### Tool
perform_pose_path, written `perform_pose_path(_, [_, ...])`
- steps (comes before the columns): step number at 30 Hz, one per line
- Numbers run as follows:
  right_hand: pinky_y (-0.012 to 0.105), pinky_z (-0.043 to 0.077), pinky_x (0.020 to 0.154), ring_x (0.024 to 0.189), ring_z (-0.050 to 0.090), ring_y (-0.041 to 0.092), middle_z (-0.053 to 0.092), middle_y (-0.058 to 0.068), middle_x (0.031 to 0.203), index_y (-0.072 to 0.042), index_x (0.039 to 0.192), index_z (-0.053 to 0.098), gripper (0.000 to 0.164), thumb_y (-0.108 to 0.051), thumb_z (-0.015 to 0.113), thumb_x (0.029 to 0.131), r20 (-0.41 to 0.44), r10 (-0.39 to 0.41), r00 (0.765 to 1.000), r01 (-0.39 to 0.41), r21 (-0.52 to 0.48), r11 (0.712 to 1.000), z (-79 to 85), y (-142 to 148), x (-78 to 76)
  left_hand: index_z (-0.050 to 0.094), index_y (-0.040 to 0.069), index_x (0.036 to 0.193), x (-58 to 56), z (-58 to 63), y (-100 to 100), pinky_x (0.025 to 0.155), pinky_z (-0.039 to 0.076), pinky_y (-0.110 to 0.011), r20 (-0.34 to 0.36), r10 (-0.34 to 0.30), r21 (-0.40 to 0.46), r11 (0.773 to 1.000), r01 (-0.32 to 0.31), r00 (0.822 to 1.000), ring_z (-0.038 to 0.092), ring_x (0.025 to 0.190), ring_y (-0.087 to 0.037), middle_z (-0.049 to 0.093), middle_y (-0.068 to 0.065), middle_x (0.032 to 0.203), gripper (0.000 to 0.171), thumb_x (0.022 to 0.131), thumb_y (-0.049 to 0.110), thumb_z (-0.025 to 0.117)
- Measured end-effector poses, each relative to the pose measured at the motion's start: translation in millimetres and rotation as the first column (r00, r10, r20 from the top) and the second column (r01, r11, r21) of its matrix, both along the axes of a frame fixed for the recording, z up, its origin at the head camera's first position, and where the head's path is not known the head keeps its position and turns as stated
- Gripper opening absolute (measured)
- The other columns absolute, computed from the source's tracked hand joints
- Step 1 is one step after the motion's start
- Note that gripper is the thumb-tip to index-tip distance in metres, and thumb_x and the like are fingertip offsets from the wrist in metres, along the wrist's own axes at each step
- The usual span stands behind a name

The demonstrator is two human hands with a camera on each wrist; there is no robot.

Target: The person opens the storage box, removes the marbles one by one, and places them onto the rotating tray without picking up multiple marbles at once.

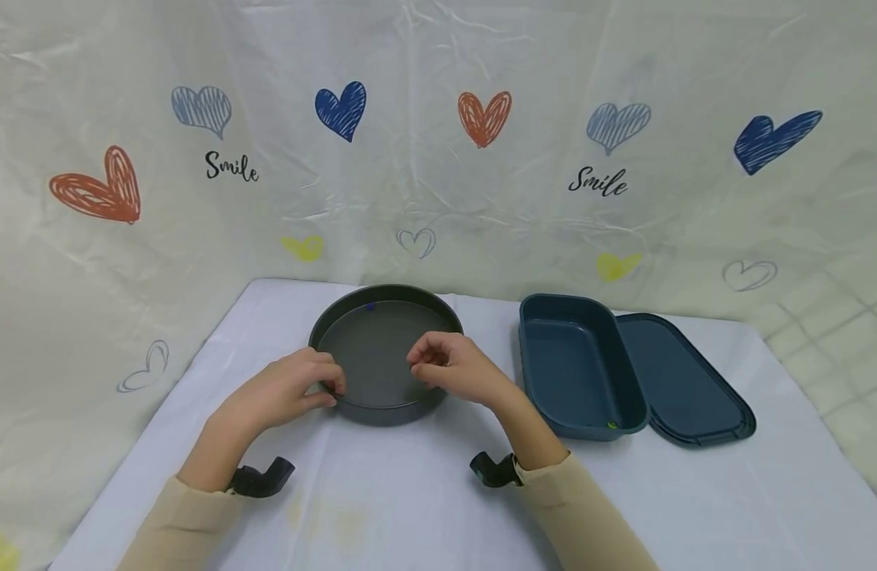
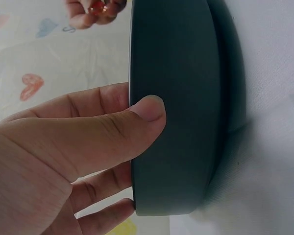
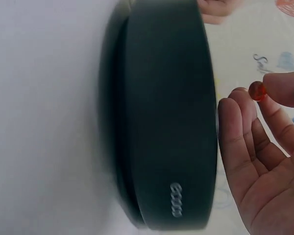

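Note:
A round dark pan stands on the white cloth. My left hand grips its near left rim, the thumb on the outer wall and the other fingers over the inside. Above the right part of the pan, my right hand pinches a small translucent red marble between thumb and fingertip. In the head view the marble is hidden by the fingers. A tiny blue thing lies inside the pan near the far wall.
To the right is a deep blue rectangular container with a small green thing in its near corner. Its matching lid lies beside it, partly under or behind the container. A curtain with hearts hangs behind the table.

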State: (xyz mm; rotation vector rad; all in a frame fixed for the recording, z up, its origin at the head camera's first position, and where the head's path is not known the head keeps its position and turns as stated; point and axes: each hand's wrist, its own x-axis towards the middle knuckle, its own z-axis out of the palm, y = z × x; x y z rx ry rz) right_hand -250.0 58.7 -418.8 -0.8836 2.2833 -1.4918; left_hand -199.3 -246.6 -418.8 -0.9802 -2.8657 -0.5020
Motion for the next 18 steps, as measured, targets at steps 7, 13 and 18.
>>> perform_pose_path(7, [0.029, 0.054, 0.065, 0.071, 0.061, 0.015, 0.067, -0.001, 0.086, -0.006, 0.103, 0.069, 0.015, -0.011, 0.064, 0.090, -0.097, 0.023, 0.995, -0.012, 0.114, 0.993, -3.3, -19, -3.5, 0.065, 0.031, 0.087, -1.0, 0.3, 0, 0.081, 0.049, -0.033, -0.003, -0.004, -0.008, 1.000, 0.004, 1.000, 0.055, 0.092, -0.011, 0.059, 0.020, 0.091, 0.027, 0.080, 0.012, 0.083])
perform_pose_path(13, [0.026, 0.052, 0.065, 0.074, 0.060, 0.011, 0.067, -0.005, 0.084, -0.012, 0.097, 0.070, 0.008, -0.009, 0.065, 0.090, -0.130, 0.063, 0.990, -0.032, 0.227, 0.973, -6.3, -31, -8.4, 0.066, 0.031, 0.089, 0.8, 0.7, 0, 0.083, 0.049, -0.034, 0.013, 0.005, -0.010, 1.000, -0.005, 1.000, 0.055, 0.093, -0.011, 0.059, 0.019, 0.091, 0.025, 0.081, 0.013, 0.082])
perform_pose_path(18, [0.024, 0.050, 0.071, 0.076, 0.059, 0.008, 0.066, -0.009, 0.082, -0.019, 0.091, 0.069, 0.008, -0.012, 0.067, 0.090, -0.149, 0.094, 0.984, -0.037, 0.345, 0.938, -6.3, -36, -10.8, 0.067, 0.030, 0.091, 2.1, 1.6, 0, 0.085, 0.049, -0.034, 0.032, 0.016, -0.016, 1.000, -0.016, 0.999, 0.054, 0.094, -0.011, 0.059, 0.019, 0.092, 0.023, 0.082, 0.013, 0.081])
